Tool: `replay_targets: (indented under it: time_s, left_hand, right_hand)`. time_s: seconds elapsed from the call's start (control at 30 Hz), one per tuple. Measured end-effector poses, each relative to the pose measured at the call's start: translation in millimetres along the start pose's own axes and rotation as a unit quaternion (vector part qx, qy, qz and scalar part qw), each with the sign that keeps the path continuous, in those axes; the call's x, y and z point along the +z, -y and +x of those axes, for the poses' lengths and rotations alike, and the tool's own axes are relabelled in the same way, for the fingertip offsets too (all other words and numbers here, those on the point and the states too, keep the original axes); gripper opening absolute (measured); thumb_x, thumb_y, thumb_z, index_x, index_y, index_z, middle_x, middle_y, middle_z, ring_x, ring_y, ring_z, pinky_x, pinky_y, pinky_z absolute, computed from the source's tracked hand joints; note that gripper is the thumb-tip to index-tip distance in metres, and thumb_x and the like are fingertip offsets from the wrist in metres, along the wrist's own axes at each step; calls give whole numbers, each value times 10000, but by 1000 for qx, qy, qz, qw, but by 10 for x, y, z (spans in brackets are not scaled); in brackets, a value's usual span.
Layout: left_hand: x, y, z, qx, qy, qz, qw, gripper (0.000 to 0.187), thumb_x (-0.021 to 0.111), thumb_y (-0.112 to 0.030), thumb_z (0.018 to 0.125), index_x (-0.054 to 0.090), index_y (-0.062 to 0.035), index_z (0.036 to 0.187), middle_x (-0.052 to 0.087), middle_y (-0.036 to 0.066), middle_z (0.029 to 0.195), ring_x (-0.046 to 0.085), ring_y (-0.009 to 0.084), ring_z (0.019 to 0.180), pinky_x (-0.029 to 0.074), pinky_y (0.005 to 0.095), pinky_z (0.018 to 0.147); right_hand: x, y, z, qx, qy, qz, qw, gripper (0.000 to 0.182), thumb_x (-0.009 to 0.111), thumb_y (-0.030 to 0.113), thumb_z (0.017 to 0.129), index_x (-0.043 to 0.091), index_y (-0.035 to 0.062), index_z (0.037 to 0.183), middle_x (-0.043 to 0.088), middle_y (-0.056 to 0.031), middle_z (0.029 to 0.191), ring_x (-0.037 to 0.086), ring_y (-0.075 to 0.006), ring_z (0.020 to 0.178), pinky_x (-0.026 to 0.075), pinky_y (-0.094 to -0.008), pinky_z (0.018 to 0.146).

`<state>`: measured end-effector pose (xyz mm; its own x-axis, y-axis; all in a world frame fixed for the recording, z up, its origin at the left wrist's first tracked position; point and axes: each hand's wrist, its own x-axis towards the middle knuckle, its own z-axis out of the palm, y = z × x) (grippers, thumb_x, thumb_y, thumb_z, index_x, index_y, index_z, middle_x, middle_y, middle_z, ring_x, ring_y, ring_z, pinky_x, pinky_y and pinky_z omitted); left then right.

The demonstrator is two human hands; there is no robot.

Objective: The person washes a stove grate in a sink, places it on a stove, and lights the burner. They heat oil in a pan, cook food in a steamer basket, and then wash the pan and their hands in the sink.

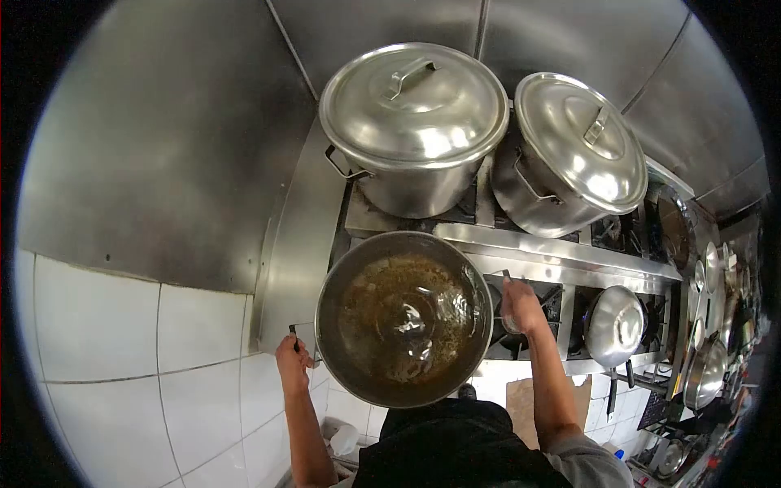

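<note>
A large round metal pot (403,317) is in front of my body, at the stove's front edge. Brownish, shiny liquid (399,325) lies in it, with darker residue around the inner wall. On the left, my left hand (293,362) is closed around one of the pot's side handles. My right hand (522,307) grips the opposite handle, fingers wrapped round it. Something pale and translucent shows under the right fingers; I cannot make out what it is. The pot's underside is hidden.
Two lidded stockpots (415,106) (578,154) stand on the rear burners. To the right, an upturned metal pan (615,325) rests on the front stove (561,321). A tiled wall (199,325) is close on the left. Cardboard (521,403) lies on the floor.
</note>
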<state>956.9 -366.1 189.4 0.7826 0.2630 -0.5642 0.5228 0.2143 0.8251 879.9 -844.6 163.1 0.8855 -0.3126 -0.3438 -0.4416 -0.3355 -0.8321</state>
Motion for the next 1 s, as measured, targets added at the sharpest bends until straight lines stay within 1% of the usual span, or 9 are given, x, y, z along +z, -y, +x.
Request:
replay_targets:
  time_s: [0.07,0.13,0.23,0.37,0.53,0.63,0.67,0.9,1.0]
  left_hand:
    - [-23,7,51,-9,1,1,1000,286,467,-251,910,459,-82,681,374,-4,524,293,89,380,264,266,362]
    - [-53,50,110,-22,-8,-12,1000,280,463,-254,913,461,-80,693,371,-5,520,294,88,378,260,261,360]
    - [6,56,84,-15,-50,-17,999,279,456,-252,917,461,-82,695,357,-7,509,290,93,375,257,264,364]
    - [-49,133,107,-22,-25,-17,999,284,458,-256,921,459,-86,694,349,-10,508,290,95,376,253,270,367]
    - [46,89,33,-33,-84,-30,996,305,458,-272,937,455,-88,694,341,-15,508,300,93,383,260,275,376]
    - [-3,163,39,-9,-78,0,997,298,449,-260,942,455,-91,698,349,-15,511,293,89,381,265,270,381]
    - [2,170,40,-10,-75,3,997,298,449,-260,942,455,-91,698,349,-15,511,293,89,381,265,270,381]
    - [-73,228,28,0,-41,-28,999,278,454,-260,952,466,-98,727,351,-31,511,280,86,382,284,277,394]
    - [-133,189,-25,3,31,-31,999,286,454,-292,965,496,-74,783,401,-9,542,359,109,430,350,287,452]
  right_hand:
    - [3,126,96,41,15,25,999,489,401,428,965,537,6,760,509,-111,557,492,-217,510,407,-352,531]
    - [16,279,172,47,0,134,990,480,392,408,967,519,22,712,488,-80,532,487,-194,495,405,-350,519]
    - [41,352,323,37,-7,148,988,414,413,323,951,464,60,636,453,-47,519,423,-156,449,345,-310,462]
    - [16,459,473,64,12,180,982,395,417,304,941,456,51,640,434,-50,510,424,-145,432,332,-300,436]
    - [28,323,662,-25,37,126,991,361,443,265,972,467,26,702,434,-51,560,399,-152,424,340,-313,434]
    - [27,250,703,17,61,220,973,350,464,258,965,469,28,702,431,-49,558,382,-150,415,335,-313,426]
    - [21,456,640,110,42,296,948,327,475,228,956,455,62,675,366,-9,509,312,-122,423,266,-294,421]
    - [16,323,744,143,64,301,941,367,472,283,965,449,76,663,363,-14,489,309,-142,412,290,-310,426]
    - [2,256,759,132,90,310,937,337,463,273,965,457,76,692,400,-18,543,329,-142,435,312,-310,440]
